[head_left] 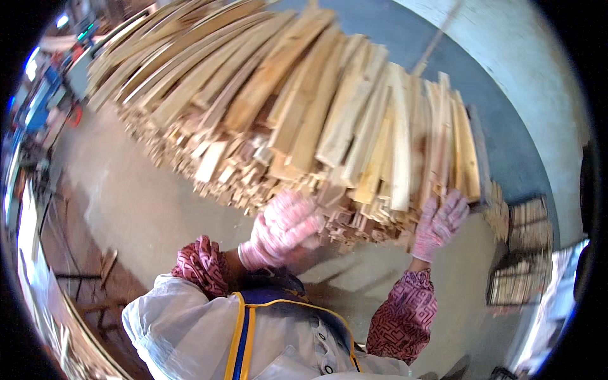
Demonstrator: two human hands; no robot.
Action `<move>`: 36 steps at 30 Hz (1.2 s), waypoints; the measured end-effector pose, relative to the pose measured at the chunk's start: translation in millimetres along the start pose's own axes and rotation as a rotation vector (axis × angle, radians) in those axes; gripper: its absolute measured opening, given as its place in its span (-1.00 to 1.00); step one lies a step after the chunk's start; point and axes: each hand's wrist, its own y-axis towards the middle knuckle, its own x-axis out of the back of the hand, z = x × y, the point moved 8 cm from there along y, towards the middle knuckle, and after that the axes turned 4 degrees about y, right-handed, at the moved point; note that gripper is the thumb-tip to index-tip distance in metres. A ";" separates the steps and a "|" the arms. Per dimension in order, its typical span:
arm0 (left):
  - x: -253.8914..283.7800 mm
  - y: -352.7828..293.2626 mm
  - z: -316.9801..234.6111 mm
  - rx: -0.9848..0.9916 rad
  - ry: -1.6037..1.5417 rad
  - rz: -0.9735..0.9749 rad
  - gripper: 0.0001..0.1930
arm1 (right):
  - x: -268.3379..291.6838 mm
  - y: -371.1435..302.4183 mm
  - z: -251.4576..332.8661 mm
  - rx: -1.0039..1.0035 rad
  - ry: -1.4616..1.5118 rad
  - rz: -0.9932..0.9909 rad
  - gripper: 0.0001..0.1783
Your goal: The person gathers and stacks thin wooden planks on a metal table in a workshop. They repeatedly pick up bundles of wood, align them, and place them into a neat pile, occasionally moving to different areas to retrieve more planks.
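A large pile of long sawn wood strips (307, 107) lies ahead of me, their cut ends facing my body. My left hand (285, 228), in a pink and white knit glove, is near the front of the pile at the middle. Motion smears its fingers, so I cannot make out whether they hold anything. My right hand (440, 225), gloved alike, is at the right part of the pile. Its fingers stretch up against the near end of a brownish strip (437, 161), apart from each other and not wrapped around it.
Crates filled with short wood pieces (519, 282) stand at the right. A pale wall (506, 57) with a blue-grey lower band rises behind the pile. Grey floor (133, 190) spreads to the left, with a metal frame (79, 275) and blue machinery (41, 104) beyond.
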 end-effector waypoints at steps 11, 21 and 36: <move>97.0 -56.3 155.1 -0.043 0.817 -0.278 -0.30 | 11.6 -86.2 89.0 -0.333 0.507 -0.050 -0.45; 131.2 1.0 181.1 -0.171 0.270 -0.099 -0.44 | 39.2 -232.2 246.1 -0.569 0.658 0.096 -0.49; 364.1 -36.5 396.8 0.138 0.800 -0.431 -0.24 | 2.9 -186.0 426.7 -0.548 1.492 0.046 -0.55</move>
